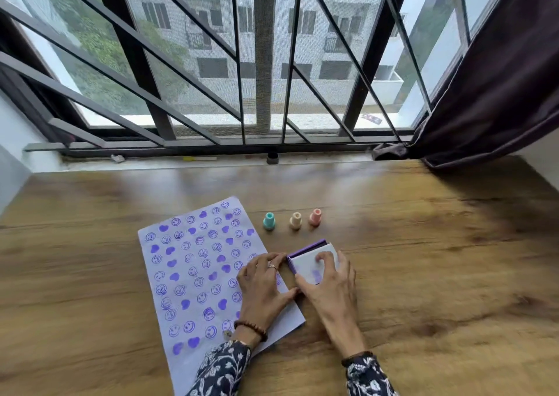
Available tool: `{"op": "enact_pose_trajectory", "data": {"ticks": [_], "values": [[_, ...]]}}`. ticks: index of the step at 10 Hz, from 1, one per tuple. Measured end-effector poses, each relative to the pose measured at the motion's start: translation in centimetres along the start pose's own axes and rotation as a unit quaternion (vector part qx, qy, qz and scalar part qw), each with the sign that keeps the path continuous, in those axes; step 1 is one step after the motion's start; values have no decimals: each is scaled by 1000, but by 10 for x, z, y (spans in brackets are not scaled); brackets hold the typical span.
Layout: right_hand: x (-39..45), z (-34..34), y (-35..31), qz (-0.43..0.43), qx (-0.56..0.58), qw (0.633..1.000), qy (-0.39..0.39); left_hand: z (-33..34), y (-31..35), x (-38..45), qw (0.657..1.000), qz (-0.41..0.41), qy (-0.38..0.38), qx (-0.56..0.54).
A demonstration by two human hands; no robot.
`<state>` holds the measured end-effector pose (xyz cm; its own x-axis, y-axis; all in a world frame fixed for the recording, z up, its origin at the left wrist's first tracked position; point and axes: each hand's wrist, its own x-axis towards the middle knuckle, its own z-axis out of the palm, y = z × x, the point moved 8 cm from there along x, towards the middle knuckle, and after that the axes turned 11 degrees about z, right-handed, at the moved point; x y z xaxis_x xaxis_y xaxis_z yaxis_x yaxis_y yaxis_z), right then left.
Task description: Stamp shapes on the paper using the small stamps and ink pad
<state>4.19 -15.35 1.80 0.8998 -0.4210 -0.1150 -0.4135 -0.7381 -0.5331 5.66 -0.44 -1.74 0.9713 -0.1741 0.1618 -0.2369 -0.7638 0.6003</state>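
A white paper covered in purple smiley and heart prints lies on the wooden table. Right of it sits the purple ink pad with its white lid partly over it. My right hand presses down on the lid, fingers spread across its top. My left hand rests on the paper's right edge and touches the pad's left side with its fingertips. Three small stamps stand upright beyond the pad: a teal stamp, a cream stamp and a pink stamp.
The wooden table runs to a window sill under a barred window. A dark curtain hangs at the right and casts a shadow on the table's far right corner.
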Motion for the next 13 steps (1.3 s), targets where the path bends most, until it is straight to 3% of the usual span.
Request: {"op": "enact_pose_trajectory", "data": {"ticks": [6, 9, 11, 13], "values": [[0, 5, 1, 9, 9, 1000, -14, -1, 0, 2, 1000, 9, -8, 11], [3, 5, -1, 35, 6, 998, 58, 7, 2, 12, 995, 58, -78, 13], [0, 7, 0, 37, 16, 996, 78, 11, 1, 13, 994, 62, -88, 15], [-1, 14, 1, 39, 21, 999, 32, 3, 5, 13, 995, 55, -73, -33]]}}
